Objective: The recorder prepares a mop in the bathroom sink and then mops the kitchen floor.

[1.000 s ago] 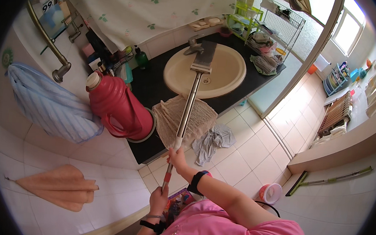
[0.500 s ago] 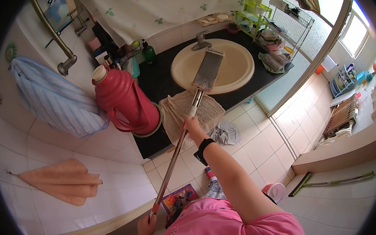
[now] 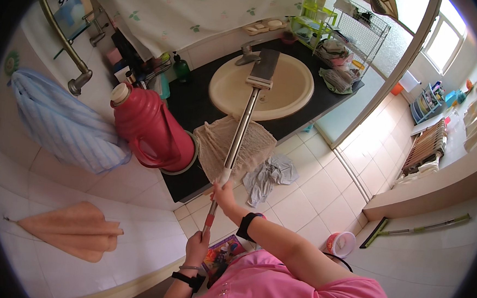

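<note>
A flat mop (image 3: 243,128) with a long metal pole slants across the view, and both my hands are closed around it. My right hand (image 3: 224,196) grips the pole just below its white collar. Lower down, my left hand (image 3: 197,246) wraps the pole below a red band. The grey mop head (image 3: 266,67) hangs over the cream oval sink (image 3: 306,93), its far end near the metal faucet (image 3: 248,55). Under the pole, a beige cloth (image 3: 212,139) drapes over the front edge of the black counter (image 3: 179,186).
A red thermos flask (image 3: 155,130) stands left on the counter. A grey cloth (image 3: 269,178) lies on the tiled floor (image 3: 306,208). At right are a small bucket (image 3: 341,244) and a green squeegee (image 3: 419,225). Wire racks (image 3: 360,31) hold cloths at the back.
My right hand has come lower, nearer my body, and my left hand has risen, so they are closer together. The mop head has shifted farther away, toward the faucet.
</note>
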Motion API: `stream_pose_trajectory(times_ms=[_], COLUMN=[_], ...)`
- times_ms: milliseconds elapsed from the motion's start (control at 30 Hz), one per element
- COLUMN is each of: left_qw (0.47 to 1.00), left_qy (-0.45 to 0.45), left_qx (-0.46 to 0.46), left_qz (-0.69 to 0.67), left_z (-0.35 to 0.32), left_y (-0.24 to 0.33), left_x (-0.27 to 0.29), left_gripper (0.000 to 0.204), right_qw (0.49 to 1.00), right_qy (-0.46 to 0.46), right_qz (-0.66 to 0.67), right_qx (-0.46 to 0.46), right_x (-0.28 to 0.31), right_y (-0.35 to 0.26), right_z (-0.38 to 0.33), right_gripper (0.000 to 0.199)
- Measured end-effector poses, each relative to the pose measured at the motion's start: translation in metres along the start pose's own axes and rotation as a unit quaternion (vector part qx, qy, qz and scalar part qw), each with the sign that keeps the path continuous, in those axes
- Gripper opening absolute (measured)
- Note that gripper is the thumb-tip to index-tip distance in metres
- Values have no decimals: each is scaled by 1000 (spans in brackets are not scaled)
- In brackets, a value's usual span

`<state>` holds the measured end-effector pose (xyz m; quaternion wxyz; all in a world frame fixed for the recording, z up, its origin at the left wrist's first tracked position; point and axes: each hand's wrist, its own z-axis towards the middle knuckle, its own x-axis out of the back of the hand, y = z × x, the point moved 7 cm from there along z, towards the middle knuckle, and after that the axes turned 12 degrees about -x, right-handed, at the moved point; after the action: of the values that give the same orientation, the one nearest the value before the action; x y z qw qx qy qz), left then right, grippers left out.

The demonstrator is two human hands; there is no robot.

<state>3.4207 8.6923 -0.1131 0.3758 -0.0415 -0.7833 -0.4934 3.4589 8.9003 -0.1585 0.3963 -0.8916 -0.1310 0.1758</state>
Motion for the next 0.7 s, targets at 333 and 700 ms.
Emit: stream_pose_trajectory(times_ms=[333,700], left_qw=[998,995], left_qy=[23,10], left_qx=[-8,34], left_qz=[66,89], left_z=[-71,-141], left_y=[-4,-41], left_x=[43,68], left_gripper=[41,42], right_qw=[1000,1000], right_qy=[-11,-13], right_qz=[14,2], right_qx=[-3,-24], right_x=[18,31], right_y=[-57,-99], right_z=[37,69], right_gripper=[23,23])
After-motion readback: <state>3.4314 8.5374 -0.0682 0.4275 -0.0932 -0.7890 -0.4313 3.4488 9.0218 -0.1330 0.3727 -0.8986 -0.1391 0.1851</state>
